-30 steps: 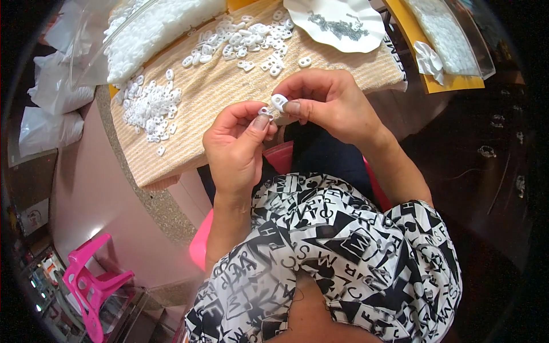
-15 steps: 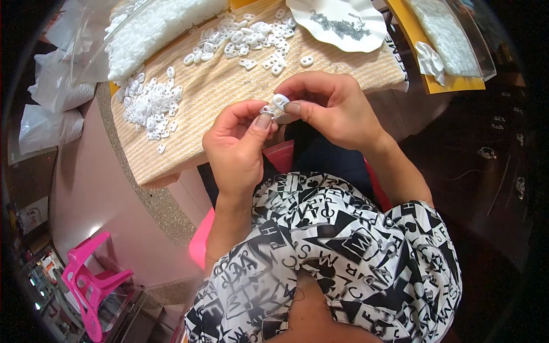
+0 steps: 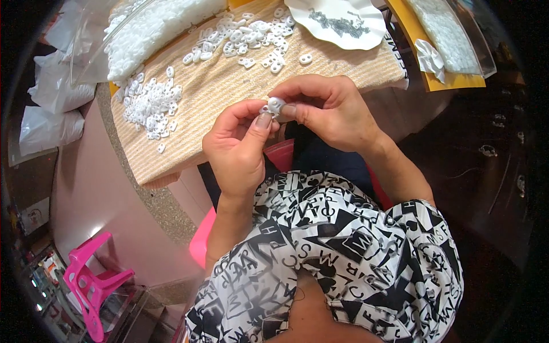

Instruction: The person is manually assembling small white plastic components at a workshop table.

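Observation:
My left hand (image 3: pixel 235 140) pinches a small white plastic piece (image 3: pixel 265 109) between thumb and forefinger, most of it covered by the fingertips. Against it, my right hand (image 3: pixel 337 111) grips a rounded white plastic piece (image 3: pixel 275 103) with a hole in it. The two pieces touch or nearly touch, just over the near edge of the table; how they join is hidden. Beyond my hands lies a spread heap of white two-holed pieces (image 3: pixel 251 35), with a single one (image 3: pixel 306 59) apart from it. A second heap of smaller white pieces (image 3: pixel 151 106) is at the left.
A striped tan cloth (image 3: pixel 200 108) covers the table. At the back stands a white wavy-rimmed plate (image 3: pixel 303 12) bearing small dark bits (image 3: pixel 340 24). Clear containers of white pieces (image 3: pixel 154 35) flank the table. Left are white bags (image 3: pixel 51 128) and a pink stool (image 3: pixel 94 280).
My right hand has moved slightly left, bringing its rounded piece closer onto the one in my left hand. That piece has turned a little. My left hand stays almost still.

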Available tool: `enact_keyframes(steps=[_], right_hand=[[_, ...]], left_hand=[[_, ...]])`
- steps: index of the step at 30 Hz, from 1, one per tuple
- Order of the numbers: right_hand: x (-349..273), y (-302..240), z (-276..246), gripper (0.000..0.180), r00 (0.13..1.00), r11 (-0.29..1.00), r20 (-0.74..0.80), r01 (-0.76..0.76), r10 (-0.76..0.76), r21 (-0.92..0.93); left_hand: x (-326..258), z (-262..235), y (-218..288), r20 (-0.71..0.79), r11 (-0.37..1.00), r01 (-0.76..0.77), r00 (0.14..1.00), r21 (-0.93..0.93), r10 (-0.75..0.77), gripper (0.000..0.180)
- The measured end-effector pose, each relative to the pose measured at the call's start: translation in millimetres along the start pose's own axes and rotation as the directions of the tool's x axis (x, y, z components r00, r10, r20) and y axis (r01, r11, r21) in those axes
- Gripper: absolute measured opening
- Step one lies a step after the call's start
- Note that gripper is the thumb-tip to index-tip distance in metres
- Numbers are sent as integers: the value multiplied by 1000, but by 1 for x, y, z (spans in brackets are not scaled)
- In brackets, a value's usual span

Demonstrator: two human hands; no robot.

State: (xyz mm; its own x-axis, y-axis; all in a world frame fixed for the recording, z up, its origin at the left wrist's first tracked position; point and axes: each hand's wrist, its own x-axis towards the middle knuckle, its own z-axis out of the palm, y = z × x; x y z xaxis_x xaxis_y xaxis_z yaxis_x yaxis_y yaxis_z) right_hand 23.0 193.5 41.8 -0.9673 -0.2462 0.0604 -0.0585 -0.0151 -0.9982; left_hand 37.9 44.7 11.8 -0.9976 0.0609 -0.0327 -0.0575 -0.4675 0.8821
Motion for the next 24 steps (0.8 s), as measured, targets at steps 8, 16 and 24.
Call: enact_keyframes(steps=[8, 16, 24], right_hand=[[-2, 2, 4, 16, 1000, 1000, -21, 0, 0, 10], [1, 0, -1, 13, 995, 993, -47, -89, 93, 80], [-2, -9, -1, 7, 989, 980, -40, -133, 140, 146]], left_hand=[[0, 3, 1, -8, 1000, -25, 1000, 4, 25, 16], [7, -5, -3, 134, 987, -143, 982, 73, 132, 18], [4, -1, -5, 130, 993, -115, 985, -22, 117, 24]])
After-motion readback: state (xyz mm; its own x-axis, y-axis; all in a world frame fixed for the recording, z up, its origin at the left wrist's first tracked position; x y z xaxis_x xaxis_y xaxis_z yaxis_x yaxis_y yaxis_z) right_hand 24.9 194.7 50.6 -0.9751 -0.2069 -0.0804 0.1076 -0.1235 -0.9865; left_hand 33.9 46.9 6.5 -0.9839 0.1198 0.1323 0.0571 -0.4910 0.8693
